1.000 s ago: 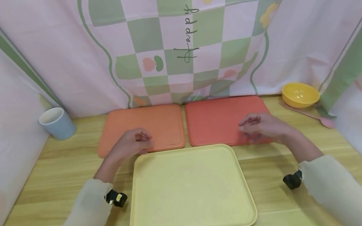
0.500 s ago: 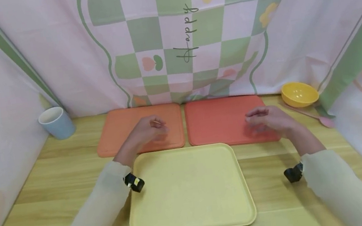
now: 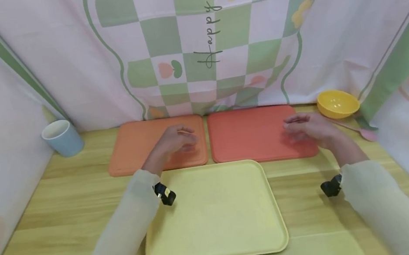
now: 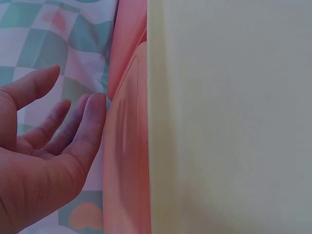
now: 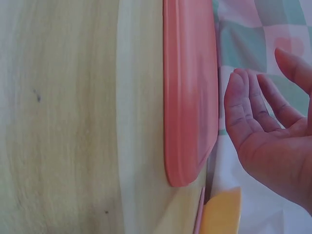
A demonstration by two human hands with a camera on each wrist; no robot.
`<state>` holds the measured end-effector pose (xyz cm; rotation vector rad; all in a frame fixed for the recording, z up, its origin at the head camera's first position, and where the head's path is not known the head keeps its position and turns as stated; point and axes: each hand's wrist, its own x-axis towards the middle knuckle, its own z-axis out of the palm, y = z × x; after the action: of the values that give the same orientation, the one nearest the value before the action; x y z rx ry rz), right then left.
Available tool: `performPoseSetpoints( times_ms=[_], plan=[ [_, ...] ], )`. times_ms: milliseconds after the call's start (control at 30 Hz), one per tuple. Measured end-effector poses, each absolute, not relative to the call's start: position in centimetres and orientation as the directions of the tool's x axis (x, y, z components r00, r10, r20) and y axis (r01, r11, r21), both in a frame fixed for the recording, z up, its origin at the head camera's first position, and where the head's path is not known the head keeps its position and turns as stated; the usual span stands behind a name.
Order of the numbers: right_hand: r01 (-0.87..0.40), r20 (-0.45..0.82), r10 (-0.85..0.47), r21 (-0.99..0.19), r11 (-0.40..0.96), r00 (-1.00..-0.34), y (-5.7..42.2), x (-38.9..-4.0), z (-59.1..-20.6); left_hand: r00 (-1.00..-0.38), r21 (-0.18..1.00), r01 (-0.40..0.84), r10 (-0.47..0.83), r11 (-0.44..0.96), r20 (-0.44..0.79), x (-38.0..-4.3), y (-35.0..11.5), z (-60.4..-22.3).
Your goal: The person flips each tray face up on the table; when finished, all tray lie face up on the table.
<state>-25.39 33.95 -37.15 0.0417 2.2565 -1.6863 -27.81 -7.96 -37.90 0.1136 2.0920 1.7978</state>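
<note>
My left hand (image 3: 175, 140) hovers over the right part of an orange tray (image 3: 132, 149), its fingers relaxed and holding nothing. In the left wrist view the thumb and fingers of that hand (image 4: 53, 156) are apart, with air between them. Above the right end of a red tray (image 3: 245, 134) is my right hand (image 3: 309, 128), likewise holding nothing. The right wrist view has its fingers (image 5: 239, 112) loosely bent beside the red tray's edge. A pale yellow tray (image 3: 217, 213) lies in front of both, partly under my left forearm.
A light blue cup (image 3: 65, 141) stands at the back left corner of the wooden table (image 3: 44, 226). At the back right sit a yellow bowl (image 3: 337, 104) and a pink spoon (image 3: 367, 135). A printed curtain (image 3: 159, 37) hangs behind the trays.
My left hand has moved right and farther back, from the orange tray's front edge to over its right part. The right hand has shifted slightly right and back. The trays stay put.
</note>
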Motion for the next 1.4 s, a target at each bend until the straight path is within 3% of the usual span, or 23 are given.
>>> performPoseSetpoints(
  times_ms=[233, 467, 767, 1267, 1400],
  plan=[
    [0.22, -0.27, -0.146, -0.932, 0.288, -0.952, 34.9, -26.1, -37.5, -0.925, 0.968, -0.195, 0.298, 0.158, -0.235, -28.4, -6.9, -38.2],
    [0.243, -0.283, -0.124, -0.932, 0.267, -0.951, 35.4, -26.6, -37.5, -0.924, 0.957, -0.176, 0.296, 0.231, -0.242, -29.0, -5.8, -38.5],
    [0.237, -0.252, -0.08, -0.958, 0.16, -0.964, 36.6, -26.9, -37.7, -0.929, 0.953, -0.199, 0.266, 0.231, -0.258, -29.7, -4.4, -38.5],
    [0.247, -0.268, 0.013, -0.868, 0.432, -0.963, 38.2, -27.2, -38.1, -0.926, 0.941, -0.236, 0.236, 0.243, -0.294, -30.4, -3.9, -38.5],
    [0.275, -0.296, 0.023, -0.851, 0.447, -0.955, 38.7, -27.1, -38.3, -0.923, 0.942, -0.242, 0.243, 0.234, -0.298, -30.2, -3.5, -38.4]
  ],
)
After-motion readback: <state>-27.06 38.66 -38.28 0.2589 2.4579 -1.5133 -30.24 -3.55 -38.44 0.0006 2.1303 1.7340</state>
